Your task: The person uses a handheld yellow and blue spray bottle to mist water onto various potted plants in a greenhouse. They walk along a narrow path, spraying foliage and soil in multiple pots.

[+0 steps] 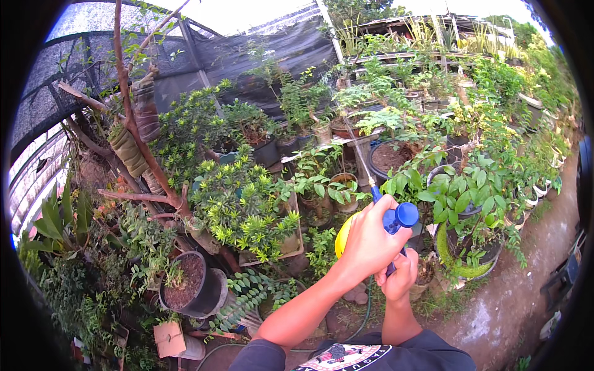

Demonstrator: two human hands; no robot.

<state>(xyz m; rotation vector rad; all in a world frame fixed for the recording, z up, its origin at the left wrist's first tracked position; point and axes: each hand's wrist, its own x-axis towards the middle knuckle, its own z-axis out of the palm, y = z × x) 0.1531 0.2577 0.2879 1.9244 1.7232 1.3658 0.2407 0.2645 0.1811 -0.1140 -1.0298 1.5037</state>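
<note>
A pump sprayer with a blue head (398,217) and a yellow bottle (345,236) is held out in front of me. My left hand (371,232) wraps round its top, partly covering the bottle. Just below and to the right, my right hand (400,273) is closed round a dark blue part at its lower end; which part this is, I cannot tell. From the brass-coloured nozzle tip (371,181), a thin jet of water (355,139) runs up and away towards the potted plants (350,98).
Leafy potted shrubs (246,199) crowd the left and middle. A black pot of soil (190,283) stands at lower left, near a bare-branched tree (144,148). A green hose (369,306) lies on the ground. A dirt path (524,273) runs along the right.
</note>
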